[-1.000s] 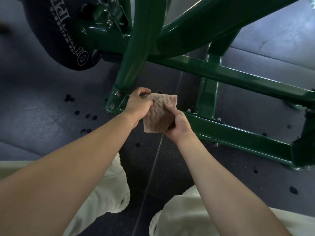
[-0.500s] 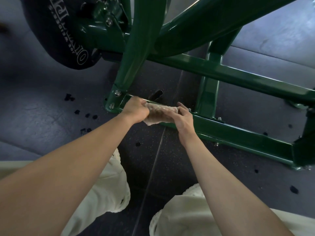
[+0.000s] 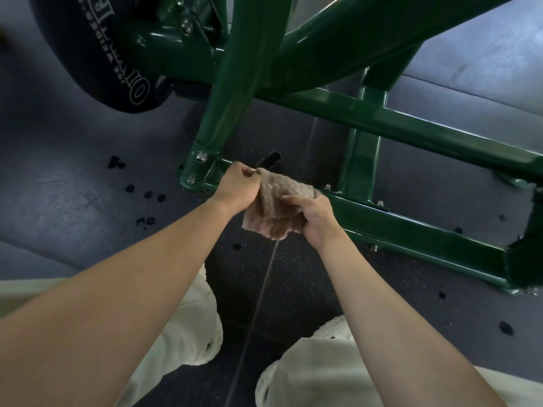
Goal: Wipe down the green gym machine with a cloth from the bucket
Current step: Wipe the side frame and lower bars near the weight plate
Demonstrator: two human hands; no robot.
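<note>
The brownish cloth (image 3: 276,207) is held up between both hands, just in front of the low front bar of the green gym machine (image 3: 411,230) and not visibly touching it. The left hand (image 3: 235,186) pinches the cloth's upper corner, its fingers (image 3: 249,174) drawn together on the fabric, near the bar's bolted end. The right hand (image 3: 313,212) grips the cloth's right edge with its fingers curled round it, over the bar. A black weight plate (image 3: 97,69) hangs beyond the bar's left end, above the dark floor (image 3: 73,201).
</note>
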